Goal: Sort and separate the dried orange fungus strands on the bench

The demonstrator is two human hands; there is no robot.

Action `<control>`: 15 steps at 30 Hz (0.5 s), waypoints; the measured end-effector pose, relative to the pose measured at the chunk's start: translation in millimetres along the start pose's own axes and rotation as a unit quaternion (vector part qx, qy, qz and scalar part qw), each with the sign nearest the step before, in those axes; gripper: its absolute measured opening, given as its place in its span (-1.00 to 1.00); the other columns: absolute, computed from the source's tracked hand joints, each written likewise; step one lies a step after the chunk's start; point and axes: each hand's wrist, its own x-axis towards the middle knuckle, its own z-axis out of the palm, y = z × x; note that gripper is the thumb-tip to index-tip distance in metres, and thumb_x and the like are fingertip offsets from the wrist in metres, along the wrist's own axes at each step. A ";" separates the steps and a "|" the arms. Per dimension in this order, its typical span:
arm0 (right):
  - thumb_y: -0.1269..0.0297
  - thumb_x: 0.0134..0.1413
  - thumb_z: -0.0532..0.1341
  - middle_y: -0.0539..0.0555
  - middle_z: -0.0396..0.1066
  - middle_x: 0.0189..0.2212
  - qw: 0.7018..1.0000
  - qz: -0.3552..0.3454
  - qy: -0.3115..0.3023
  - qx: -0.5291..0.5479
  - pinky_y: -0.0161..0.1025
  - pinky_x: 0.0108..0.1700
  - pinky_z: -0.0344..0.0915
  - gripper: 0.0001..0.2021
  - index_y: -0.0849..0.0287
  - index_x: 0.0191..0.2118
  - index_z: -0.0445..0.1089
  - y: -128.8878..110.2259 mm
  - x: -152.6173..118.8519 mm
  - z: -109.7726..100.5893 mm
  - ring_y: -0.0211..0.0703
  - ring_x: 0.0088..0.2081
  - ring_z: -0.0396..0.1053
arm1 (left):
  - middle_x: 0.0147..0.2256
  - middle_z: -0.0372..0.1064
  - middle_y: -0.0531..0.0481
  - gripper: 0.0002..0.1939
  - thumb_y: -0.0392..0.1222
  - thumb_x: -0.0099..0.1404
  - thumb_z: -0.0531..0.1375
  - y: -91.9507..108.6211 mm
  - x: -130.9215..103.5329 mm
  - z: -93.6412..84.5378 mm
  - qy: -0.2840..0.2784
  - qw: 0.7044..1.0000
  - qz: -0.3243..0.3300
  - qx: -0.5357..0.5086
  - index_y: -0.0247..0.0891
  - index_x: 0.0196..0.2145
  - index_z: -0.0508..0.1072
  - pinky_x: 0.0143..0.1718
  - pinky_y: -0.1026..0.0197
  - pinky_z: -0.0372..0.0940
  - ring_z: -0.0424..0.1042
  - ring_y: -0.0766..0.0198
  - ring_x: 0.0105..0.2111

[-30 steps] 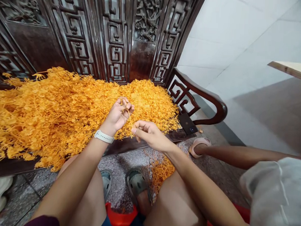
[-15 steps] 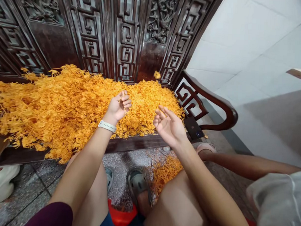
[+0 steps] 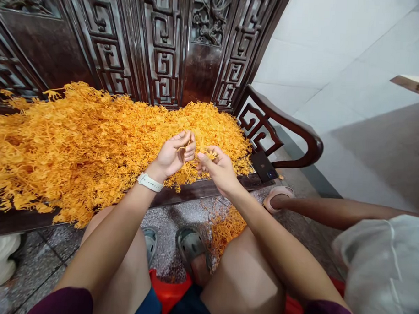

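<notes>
A long heap of orange-yellow plastic sprigs (image 3: 103, 144), thin and branching, covers the seat of a dark carved wooden bench. Above its front edge my left hand (image 3: 177, 151), a pale watch band on the wrist, has its fingers curled together around the thin stem of one sprig. Just to the right, my right hand (image 3: 218, 168) pinches the branching orange sprig (image 3: 209, 153) between thumb and fingers. Both hands are close together, slightly apart. Whether they hold one sprig or two I cannot tell.
A dark phone (image 3: 264, 167) lies at the bench's right end, below the curved armrest (image 3: 309, 142). Thin orange scraps (image 3: 227, 228) are piled on the floor by my right knee. Another person's leg (image 3: 331, 214) reaches in from the right. A white tiled wall (image 3: 323, 55) stands behind.
My hands have come together and closed on orange plastic; before, both were apart with fingers loosely open. A small yellow piece in mid-air above the heap is gone from view.
</notes>
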 end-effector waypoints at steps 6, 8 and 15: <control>0.11 -0.04 0.53 -0.05 0.48 -0.46 0.998 -0.036 0.043 0.037 -0.28 -0.37 0.27 -0.65 0.12 -0.26 0.40 -7.5 5.8 -12.1 -0.32 -0.47 0.36 | -0.23 0.37 0.02 -0.73 -0.10 0.26 0.42 2.2 -3.2 -4.4 0.049 0.973 0.101 0.204 -0.21 -0.23 0.42 -0.43 0.31 0.16 0.22 0.43 -0.45; 0.10 -0.05 0.53 -0.05 0.46 -0.45 0.997 -0.045 0.046 0.033 -0.27 -0.36 0.26 -0.65 0.12 -0.28 0.42 -9.3 6.0 -14.9 -0.32 -0.46 0.34 | -0.18 0.41 -0.01 -0.63 -0.12 0.17 0.50 -0.1 -3.0 -8.2 0.045 0.937 0.140 0.317 -0.21 -0.18 0.45 -0.25 0.27 0.27 0.35 0.35 -0.28; 0.07 -0.04 0.53 -0.09 0.39 -0.45 0.997 -0.063 0.033 0.017 -0.26 -0.38 0.23 -0.63 0.07 -0.26 0.37 -9.2 6.8 -19.8 -0.32 -0.47 0.28 | -0.28 0.48 -0.03 -0.68 0.02 0.30 0.41 -6.3 -2.2 -10.6 0.032 0.905 0.073 0.418 -0.23 -0.16 0.49 -0.29 0.22 0.28 0.43 0.30 -0.33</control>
